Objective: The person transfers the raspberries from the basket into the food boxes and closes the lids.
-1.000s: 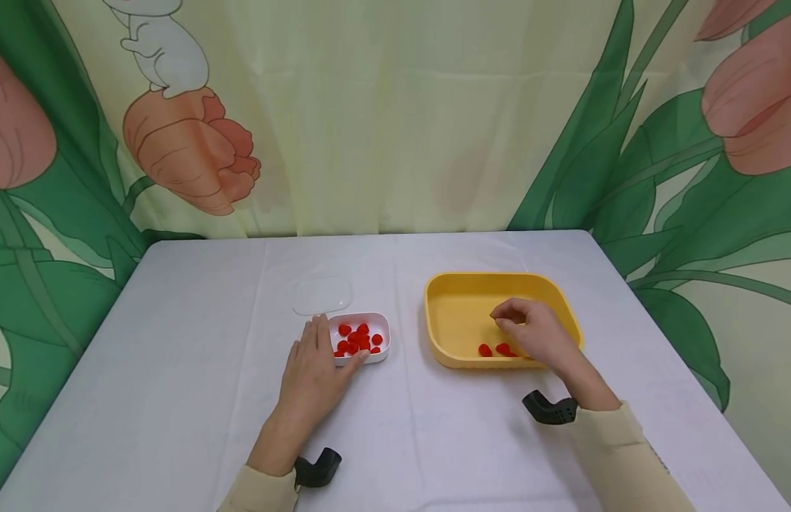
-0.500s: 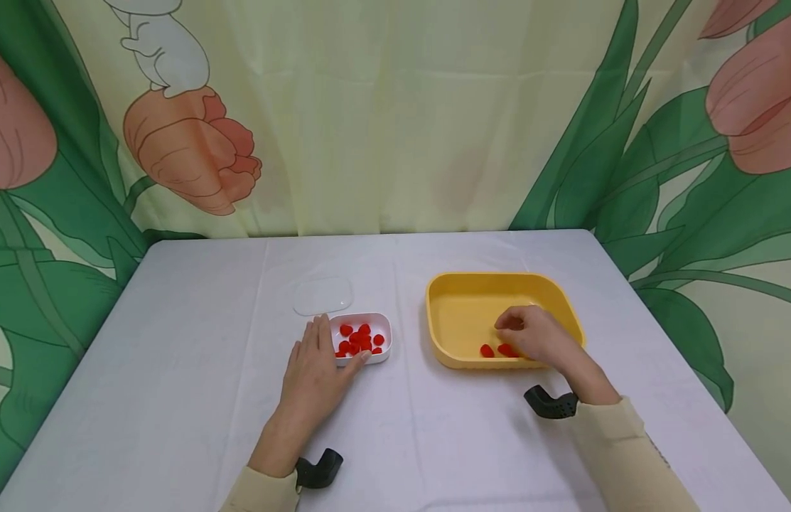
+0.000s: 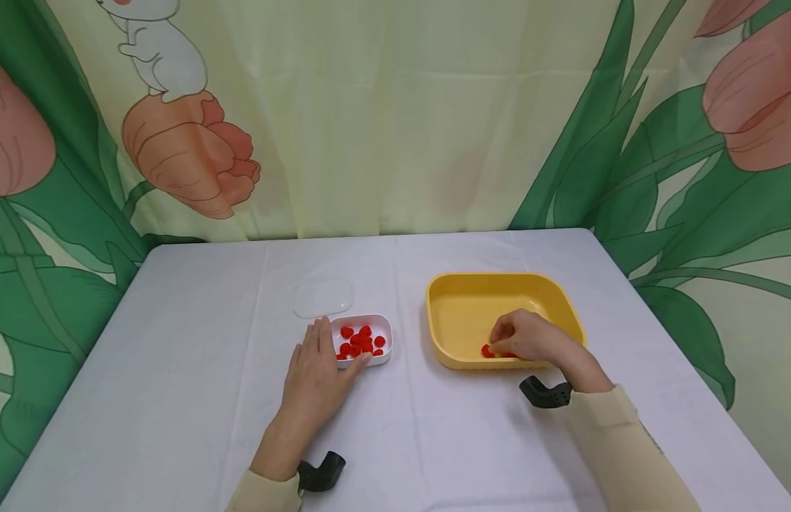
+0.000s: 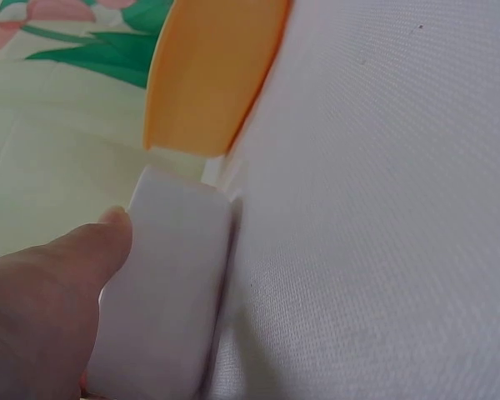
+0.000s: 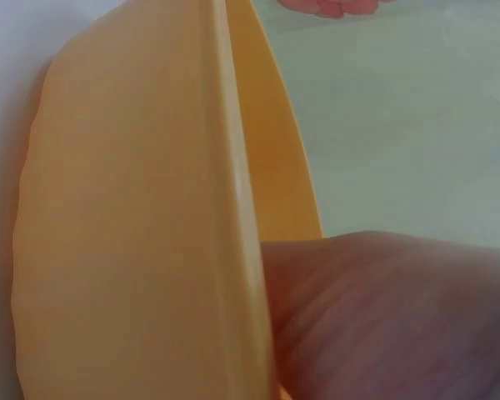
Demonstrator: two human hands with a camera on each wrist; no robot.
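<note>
In the head view, my left hand [image 3: 318, 380] lies at the near left corner of a small white box [image 3: 386, 331]. Its fingers are straight along the left side, and the thumb rests on the front rim, also in the left wrist view. Several small red pieces [image 3: 356, 341] lie in the box. My right hand [image 3: 532, 338] reaches over the front wall into a yellow tray [image 3: 459, 306], fingers curled. Thumb and fingertips pinch at a small red piece [image 3: 487, 351] near the tray's front. More red shows under the hand, mostly hidden. In the right wrist view the tray wall hides the fingertips.
A clear lid [image 3: 323, 297] lies flat behind the white box. A white cloth [image 3: 197, 370] covers the table, and a printed curtain [image 3: 382, 142] hangs behind its far edge. The tray stands to the right of the box, with a gap between.
My right hand has moved down inside the tray, and its fingertips now meet a red piece at the front. The left hand stays at the white box.
</note>
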